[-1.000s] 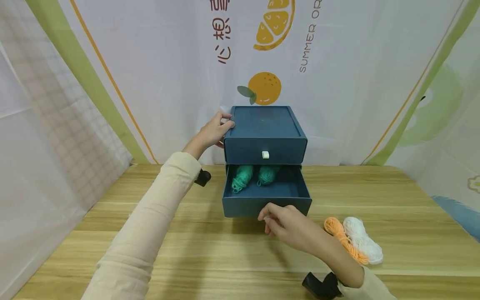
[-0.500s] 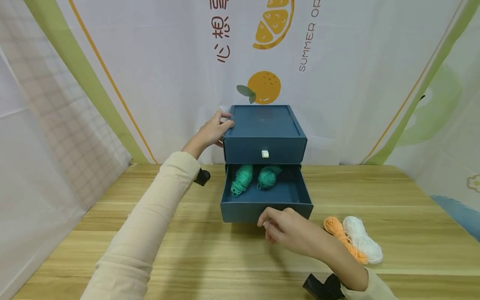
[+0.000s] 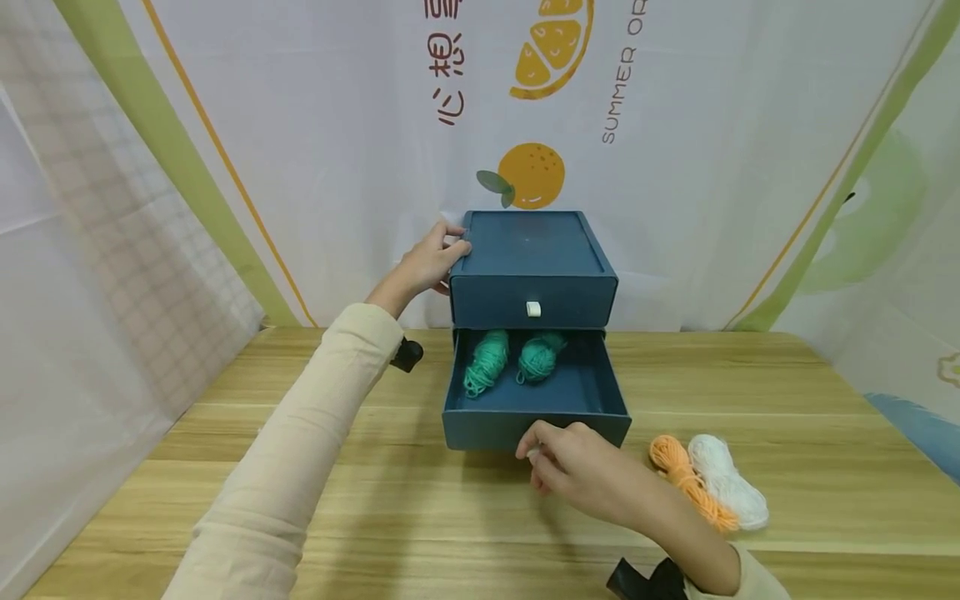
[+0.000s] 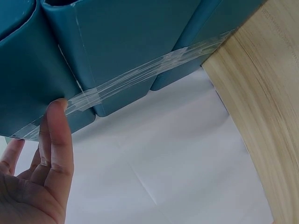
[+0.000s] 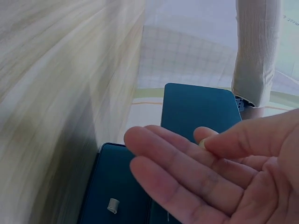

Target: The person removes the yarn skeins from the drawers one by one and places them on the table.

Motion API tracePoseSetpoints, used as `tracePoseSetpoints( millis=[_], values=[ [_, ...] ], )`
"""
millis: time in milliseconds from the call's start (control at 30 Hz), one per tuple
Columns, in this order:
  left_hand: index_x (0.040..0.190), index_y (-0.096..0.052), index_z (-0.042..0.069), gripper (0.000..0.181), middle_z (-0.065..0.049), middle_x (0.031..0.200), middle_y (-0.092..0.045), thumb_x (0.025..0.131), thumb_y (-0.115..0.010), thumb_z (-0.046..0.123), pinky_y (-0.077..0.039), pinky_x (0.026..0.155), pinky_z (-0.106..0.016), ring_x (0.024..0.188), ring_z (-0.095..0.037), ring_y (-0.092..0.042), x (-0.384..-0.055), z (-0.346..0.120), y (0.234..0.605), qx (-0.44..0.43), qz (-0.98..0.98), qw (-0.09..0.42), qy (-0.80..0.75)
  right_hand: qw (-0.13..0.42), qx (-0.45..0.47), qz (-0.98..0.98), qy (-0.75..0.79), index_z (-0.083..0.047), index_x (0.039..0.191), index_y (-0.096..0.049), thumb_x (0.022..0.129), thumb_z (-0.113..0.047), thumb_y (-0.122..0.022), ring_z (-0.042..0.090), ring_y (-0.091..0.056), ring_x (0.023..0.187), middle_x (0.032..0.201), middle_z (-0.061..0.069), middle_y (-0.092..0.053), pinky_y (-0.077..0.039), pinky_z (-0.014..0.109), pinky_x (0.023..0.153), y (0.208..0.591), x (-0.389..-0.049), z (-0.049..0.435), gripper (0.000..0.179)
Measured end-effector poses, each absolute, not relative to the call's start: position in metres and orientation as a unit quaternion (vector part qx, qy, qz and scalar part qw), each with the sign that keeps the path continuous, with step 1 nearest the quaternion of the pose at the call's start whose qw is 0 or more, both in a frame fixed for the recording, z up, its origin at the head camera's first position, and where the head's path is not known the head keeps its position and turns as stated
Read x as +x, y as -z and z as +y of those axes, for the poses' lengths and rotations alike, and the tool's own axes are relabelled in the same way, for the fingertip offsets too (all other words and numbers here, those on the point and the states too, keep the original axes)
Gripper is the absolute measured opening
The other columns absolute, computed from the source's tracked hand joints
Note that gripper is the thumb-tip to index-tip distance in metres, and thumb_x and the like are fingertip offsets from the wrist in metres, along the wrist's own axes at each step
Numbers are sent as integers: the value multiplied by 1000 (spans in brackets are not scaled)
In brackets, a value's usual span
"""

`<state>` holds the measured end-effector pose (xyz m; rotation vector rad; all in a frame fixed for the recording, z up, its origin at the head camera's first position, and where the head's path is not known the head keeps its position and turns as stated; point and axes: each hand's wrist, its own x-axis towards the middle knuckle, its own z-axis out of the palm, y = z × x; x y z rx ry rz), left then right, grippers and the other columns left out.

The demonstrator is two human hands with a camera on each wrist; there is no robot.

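Observation:
A dark blue drawer cabinet (image 3: 528,243) stands at the back of the table. Its middle drawer (image 3: 483,430) is pulled out and holds two green yarn skeins (image 3: 487,364). My right hand (image 3: 581,471) is in front of that drawer, thumb and index finger pinching its small white knob (image 5: 202,144), which is mostly hidden by the fingertips. At the cabinet's upper left edge is my left hand (image 3: 423,262). Its fairly straight fingers touch the taped side in the left wrist view, with the thumb at the top edge.
Orange yarn (image 3: 684,477) and white yarn (image 3: 726,482) lie side by side on the wooden table (image 3: 825,467), right of the drawer. The top drawer's white knob (image 3: 533,309) shows above. Below the pulled drawer sits another knob (image 5: 113,205). A printed curtain (image 3: 337,167) hangs behind.
The middle drawer has slid further out toward me with my right hand on its knob, showing more of the green yarn. My left hand has stayed on the cabinet.

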<state>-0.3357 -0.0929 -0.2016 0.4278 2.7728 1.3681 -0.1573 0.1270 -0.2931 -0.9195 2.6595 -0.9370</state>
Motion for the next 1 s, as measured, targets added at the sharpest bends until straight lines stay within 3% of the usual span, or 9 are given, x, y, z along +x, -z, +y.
tracePoseSetpoints(
  millis=[633, 1000],
  values=[
    [144, -24, 14, 51, -15, 140, -43, 98, -36, 34, -55, 76, -40, 97, -33, -63, -336, -92, 203, 140, 889, 10, -435, 150, -344, 878, 296, -12, 106, -57, 98, -7, -42, 2, -61, 67, 78, -7, -66, -48, 18, 62, 287, -150, 134, 18],
    [144, -25, 15, 51, -14, 139, -43, 98, -36, 35, -55, 76, -41, 96, -33, -63, -335, -93, 203, 140, 889, 8, -436, 169, -389, 842, 333, -9, 125, -53, 99, -18, -45, -2, -62, 67, 77, -13, -64, -52, 19, 67, 265, -145, 144, 28]
  ],
)
